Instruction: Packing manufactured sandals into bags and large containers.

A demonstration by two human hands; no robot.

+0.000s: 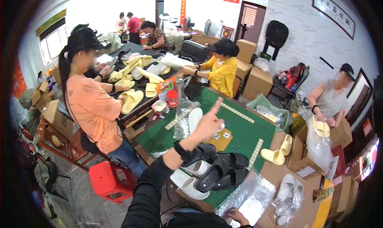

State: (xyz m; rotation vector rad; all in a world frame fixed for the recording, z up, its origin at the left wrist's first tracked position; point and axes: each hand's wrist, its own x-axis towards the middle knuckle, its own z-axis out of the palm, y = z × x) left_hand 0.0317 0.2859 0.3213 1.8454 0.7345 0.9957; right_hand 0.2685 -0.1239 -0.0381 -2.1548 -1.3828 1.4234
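Observation:
My left hand [208, 126] is raised above the green table mat, index finger stretched out and nothing seen in its grasp. Behind it lies a white slipper [195, 118]. Below the wrist, black slippers [229, 176] and white slippers [189, 184] are heaped at the near edge of the mat. At the lower edge, my right hand [238, 217] has its fingers closed on the side of a shiny clear plastic bag [255, 194], partly cut off by the frame. A bagged pair of pale slippers [289, 196] rests to the right.
Cream slippers [276, 153] sit on the table's right side, beside an open carton [305, 160]. A co-worker [329, 94] there holds bagged slippers. Other people stand around a dark table with yellow slippers [133, 100]. A red stool [111, 182] stands at left; a red-lidded jar [172, 98] is farther off.

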